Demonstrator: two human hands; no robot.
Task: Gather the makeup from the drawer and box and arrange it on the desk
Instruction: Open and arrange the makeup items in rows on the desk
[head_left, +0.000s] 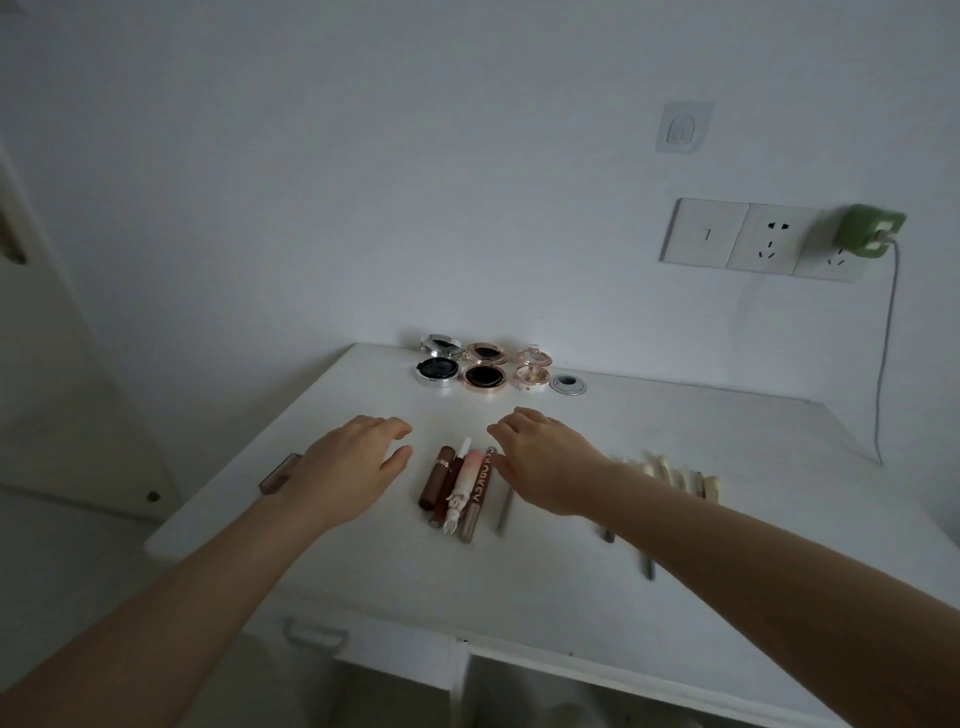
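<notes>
Dim light. Pale items (670, 470) behind the right forearm are blurred, unidentifiable; brown tube (279, 474) half hidden by left wrist. Left hand (353, 460) and right hand (543, 462) hover palm-down over table (753, 467), fingers relaxed, gripping nothing, flanking row of lip tubes (457, 491). Three open compacts (483, 366) by wall.

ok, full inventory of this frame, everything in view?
desk: 1, white, against wall
compacts: 3, lids up; silver, rose-gold, pink; row at desk's back edge
grommet: 1, grey, right of compacts
lip tubes: about 5; brown, red, pink; side by side, mid-desk
brown tube: 1, desk's left edge
pale items: blurred, count unclear, behind right forearm
wall plates: 3, white
charger: 1, green, plugged in
hook: 1, clear, wall
left grip: bare, holds nothing, left of tubes
right grip: bare, right of tubes
</notes>
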